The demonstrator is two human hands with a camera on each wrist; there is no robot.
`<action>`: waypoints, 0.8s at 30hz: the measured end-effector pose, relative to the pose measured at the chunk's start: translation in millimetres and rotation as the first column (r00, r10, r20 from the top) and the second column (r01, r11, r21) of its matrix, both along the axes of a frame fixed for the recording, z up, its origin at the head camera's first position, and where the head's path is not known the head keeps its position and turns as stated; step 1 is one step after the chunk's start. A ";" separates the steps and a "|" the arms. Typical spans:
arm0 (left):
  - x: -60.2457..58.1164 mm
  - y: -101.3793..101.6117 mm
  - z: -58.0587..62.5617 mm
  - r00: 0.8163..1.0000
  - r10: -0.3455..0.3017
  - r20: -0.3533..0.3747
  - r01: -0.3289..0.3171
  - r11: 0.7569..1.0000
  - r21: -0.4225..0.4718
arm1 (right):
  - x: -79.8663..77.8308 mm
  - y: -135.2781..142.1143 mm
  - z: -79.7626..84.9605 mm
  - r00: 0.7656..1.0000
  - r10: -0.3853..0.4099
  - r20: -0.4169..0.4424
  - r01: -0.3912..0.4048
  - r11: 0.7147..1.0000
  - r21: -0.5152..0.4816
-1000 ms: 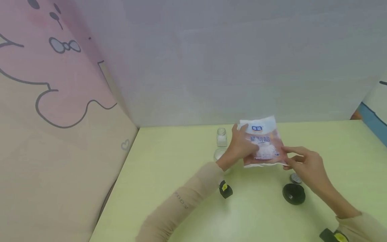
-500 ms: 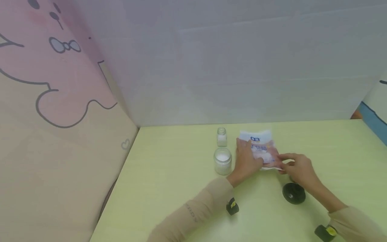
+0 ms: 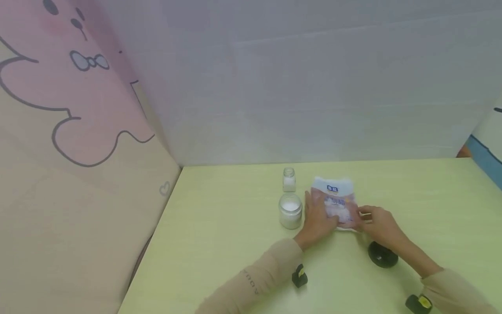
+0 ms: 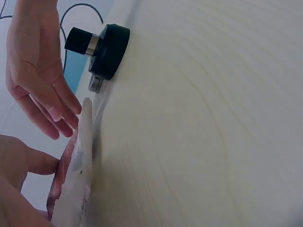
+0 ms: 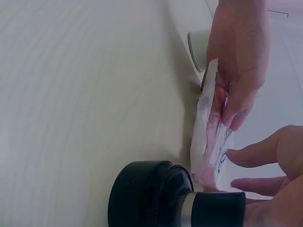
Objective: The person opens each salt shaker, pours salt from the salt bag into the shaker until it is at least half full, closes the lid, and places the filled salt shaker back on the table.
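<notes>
A bag of salt (image 3: 338, 196), white at the top and pinkish below, lies close over the table, printed side up. My left hand (image 3: 318, 223) holds its left side, with the thumb on the printed face; in the right wrist view that thumb presses on the bag (image 5: 206, 127). At the lower right corner is my right hand (image 3: 379, 224), fingers loosely extended. In the left wrist view, my right hand's fingertips (image 4: 57, 113) are right at the bag's edge. Close by my right wrist sits a black knobbed lid (image 3: 383, 256).
Left of the bag stand an open glass jar (image 3: 290, 213) and a smaller glass bottle (image 3: 289, 180), both with white contents. A small silver cap (image 4: 95, 84) lies beside the black lid. The pale yellow table (image 3: 219, 226) meets a grey wall (image 3: 294, 96) behind.
The bag has come down from a raised tilt to the table and nearer to me, both hands lowering with it. The right hand's fingers have loosened. The glass jar now shows fully.
</notes>
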State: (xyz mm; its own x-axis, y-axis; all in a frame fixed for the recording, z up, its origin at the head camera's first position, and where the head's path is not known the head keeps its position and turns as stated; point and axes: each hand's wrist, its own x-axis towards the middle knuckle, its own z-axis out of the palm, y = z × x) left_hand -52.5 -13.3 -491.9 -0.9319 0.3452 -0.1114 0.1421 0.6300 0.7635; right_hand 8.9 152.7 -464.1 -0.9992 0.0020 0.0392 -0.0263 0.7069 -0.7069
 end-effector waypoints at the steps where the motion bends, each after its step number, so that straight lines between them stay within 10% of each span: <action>1: 0.6 -1.5 0.3 1.000 -0.003 0.007 0.003 1.000 0.000 | 0.7 0.4 -0.5 1.000 -0.007 -0.011 0.007 1.000 -0.005; 19: 13.2 -24.1 29.1 0.998 -0.065 -0.026 0.066 0.996 0.053 | 15.2 1.4 19.8 0.944 -0.119 -0.308 0.100 0.992 -0.074; 24: 14.6 -32.8 40.8 0.983 -0.113 -0.147 0.129 0.986 0.109 | 26.5 0.6 26.2 0.936 -0.128 -0.327 0.105 0.991 -0.087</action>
State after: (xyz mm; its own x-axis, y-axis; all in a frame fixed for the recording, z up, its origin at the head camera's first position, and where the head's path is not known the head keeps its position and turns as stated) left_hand -37.9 -46.1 -451.1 -0.8859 0.4592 0.0651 0.3224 0.5087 0.7983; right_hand 35.4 153.4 -438.0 -0.9222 0.1317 0.3636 -0.1873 0.6704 -0.7180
